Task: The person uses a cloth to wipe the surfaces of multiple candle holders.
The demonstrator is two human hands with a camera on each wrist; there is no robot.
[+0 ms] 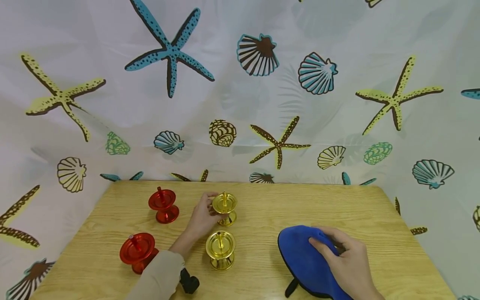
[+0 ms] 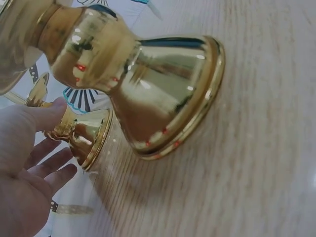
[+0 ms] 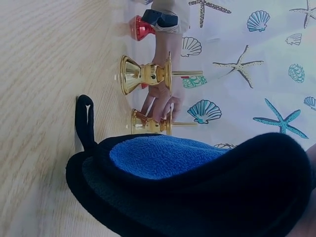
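Shell-print backdrop (image 1: 232,100) behind wood table (image 1: 285,204). Left: two red stands (image 1: 163,203). Centre: left hand (image 1: 201,217), angled up-right, thumb and fingers curled round far gold stand (image 1: 225,204) — upright, long axis vertical, at the hand's right side. Near gold stand (image 1: 220,250) sits below it in frame. Lower right: right hand (image 1: 348,254) pinches blue pad (image 1: 304,255) between thumb and fingers — pad apart from both gold stands.

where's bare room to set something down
Widest patch: right of the rear gold candlestick, between the blue cloth and printed curtain. Narrower: between cloth and front gold candlestick. Crowded: around the left hand, between gold and red candlesticks.
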